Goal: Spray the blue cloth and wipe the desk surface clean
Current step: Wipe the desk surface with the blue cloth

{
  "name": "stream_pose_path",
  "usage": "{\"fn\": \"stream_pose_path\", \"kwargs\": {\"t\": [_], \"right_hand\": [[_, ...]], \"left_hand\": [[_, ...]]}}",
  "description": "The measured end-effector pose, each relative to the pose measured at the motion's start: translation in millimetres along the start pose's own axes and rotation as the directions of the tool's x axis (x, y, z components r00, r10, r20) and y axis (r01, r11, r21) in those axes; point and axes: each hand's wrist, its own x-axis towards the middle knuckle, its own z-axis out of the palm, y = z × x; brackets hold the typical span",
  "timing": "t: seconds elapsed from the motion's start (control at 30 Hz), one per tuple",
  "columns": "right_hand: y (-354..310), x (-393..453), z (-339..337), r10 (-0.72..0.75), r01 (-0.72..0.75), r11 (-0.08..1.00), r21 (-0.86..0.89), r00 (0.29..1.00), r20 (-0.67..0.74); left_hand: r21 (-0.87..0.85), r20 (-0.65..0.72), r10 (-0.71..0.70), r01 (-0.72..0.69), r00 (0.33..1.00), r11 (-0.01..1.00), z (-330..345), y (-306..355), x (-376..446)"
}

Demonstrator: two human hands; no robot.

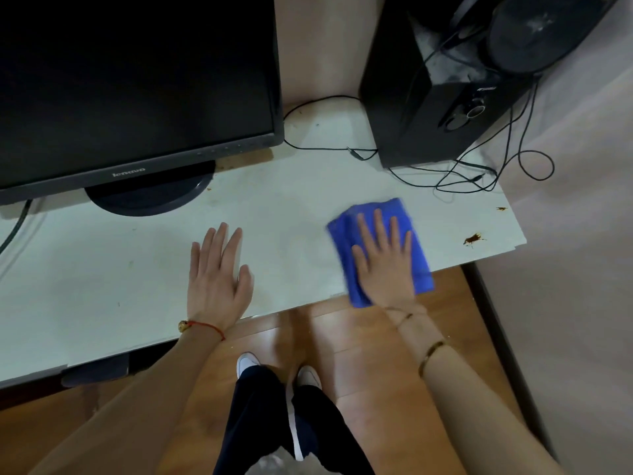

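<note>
Head view: right hand (pixel 385 260), fingers spread flat, presses the blue cloth (pixel 378 250) on the desk (pixel 291 207).
Left hand (pixel 217 277) rests flat and empty left of the cloth; wiping farther away from it risks snagging the cables (pixel 479 169) beyond the cloth.

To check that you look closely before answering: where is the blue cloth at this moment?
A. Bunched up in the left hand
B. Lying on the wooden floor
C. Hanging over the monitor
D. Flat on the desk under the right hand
D: the right hand presses flat on the blue cloth near the desk's front edge, while the left hand rests bare on the desk.
</note>
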Motion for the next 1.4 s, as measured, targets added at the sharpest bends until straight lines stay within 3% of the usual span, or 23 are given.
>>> {"fn": "stream_pose_path", "kwargs": {"t": [0.1, 0.17, 0.23, 0.3, 0.37, 0.43, 0.57, 0.67, 0.73, 0.93, 1.0, 1.17, 1.33, 1.4], "right_hand": [[-26.4, -40.8, 12.6, -0.240, 0.242, 0.970, -0.019, 0.968, 0.066], [-5.0, -49.1, 10.2, -0.319, 0.323, 0.946, -0.031, 0.943, 0.089], [29.6, -42.6, 0.9, -0.273, 0.277, 0.960, -0.048, 0.959, 0.076], [55.7, -19.6, -10.3, -0.134, 0.135, 0.991, -0.012, 0.989, 0.065], [55.7, 10.9, -16.4, -0.022, 0.022, 1.000, 0.008, 0.999, 0.041], [31.0, 33.2, -14.7, -0.003, 0.003, 1.000, -0.006, 1.000, 0.020], [-30.4, 12.6, 2.3, -0.235, 0.236, 0.971, -0.028, 0.970, 0.056], [-24.0, -21.2, 7.4, -0.379, 0.380, 0.925, 0.014, 0.919, 0.110], [5.7, -32.1, 3.8, -0.345, 0.348, 0.938, -0.008, 0.933, 0.100], [66.2, -17.1, -11.1, 0.012, -0.012, 0.999, 0.050, 1.000, 0.009], [54.0, -28.2, -7.4, 0.015, -0.015, 0.999, 0.049, 1.000, -0.003], [56.7, -56.1, -5.5, -0.164, 0.163, 0.987, 0.010, 0.983, 0.083], [40.2, 1.1, -11.0, -0.004, 0.004, 0.999, 0.042, 1.000, 0.009], [10.5, -8.0, -4.0, -0.059, 0.058, 0.998, 0.030, 0.998, 0.016]], "left_hand": [[0.014, 0.012, -0.014, 0.014, 1.000, 1.000, 0.2, -1.1, 0.5], [0.019, 0.012, -0.015, 0.015, 1.000, 1.000, 0.2, -1.6, 0.8], [0.016, 0.018, -0.021, 0.021, 1.000, 1.000, 0.2, -1.1, 1.3], [0.011, 0.019, -0.032, 0.032, 0.999, 0.999, 0.1, 0.3, 1.3], [0.011, 0.018, -0.038, 0.038, 0.999, 0.999, 0.0, 1.1, 1.2], [0.015, 0.015, -0.042, 0.042, 0.999, 0.999, 0.0, 1.5, 1.6], [0.013, 0.015, -0.037, 0.037, 0.999, 0.999, 0.9, 0.8, 2.2], [0.007, 0.017, -0.038, 0.038, 0.999, 0.999, 0.9, -0.3, 2.2], [0.014, 0.029, -0.039, 0.039, 0.999, 0.999, 0.6, -0.7, 2.5], [0.001, 0.030, -0.045, 0.045, 0.999, 0.999, -0.3, -0.3, 1.9], [0.004, 0.028, -0.044, 0.044, 0.999, 0.999, -0.1, 0.1, 1.5], [0.006, 0.021, -0.049, 0.049, 0.999, 0.999, 0.7, 1.0, 0.6], [0.018, 0.023, -0.052, 0.052, 0.998, 0.999, 0.9, 1.6, 0.4], [0.017, 0.030, -0.052, 0.051, 0.998, 0.999, 0.7, 1.3, 0.6]]}}
